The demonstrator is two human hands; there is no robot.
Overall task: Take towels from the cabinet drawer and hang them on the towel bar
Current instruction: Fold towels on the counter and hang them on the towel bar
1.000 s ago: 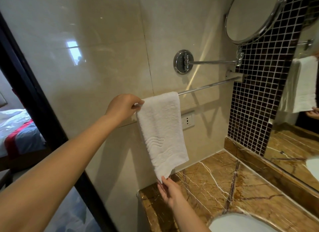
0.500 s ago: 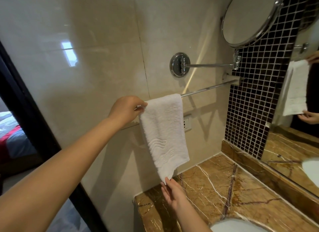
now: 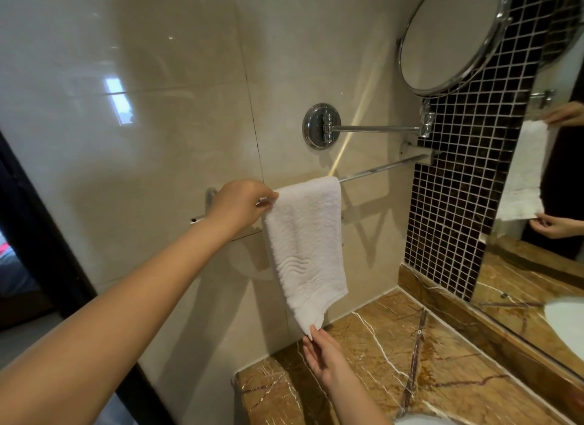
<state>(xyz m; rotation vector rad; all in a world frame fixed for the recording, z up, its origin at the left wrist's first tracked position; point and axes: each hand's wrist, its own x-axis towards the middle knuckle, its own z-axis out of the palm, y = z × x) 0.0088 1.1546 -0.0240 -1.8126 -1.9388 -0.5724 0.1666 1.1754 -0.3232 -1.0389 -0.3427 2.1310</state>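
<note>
Two hands worked one towel. The left hand pinched the upper left edge of the white towel where it folded over the towel bar, with the fingers curled toward the thumb. The right hand reached up from below with its fingertips at the towel's lowest corner. Whether they pinched that corner or merely touched it could not be determined.

The towel hung draped over the bar toward its left end. It was skewed, so the lower hem slanted down to a point just above the marble countertop. A round mirror stood on an arm above the bar.

Step in hand, by judgement: squaring the hung towel. The next move would call for a light pull at the lower corner while the upper edge was held at the bar. This would level the hem without dragging the cloth off.
</note>
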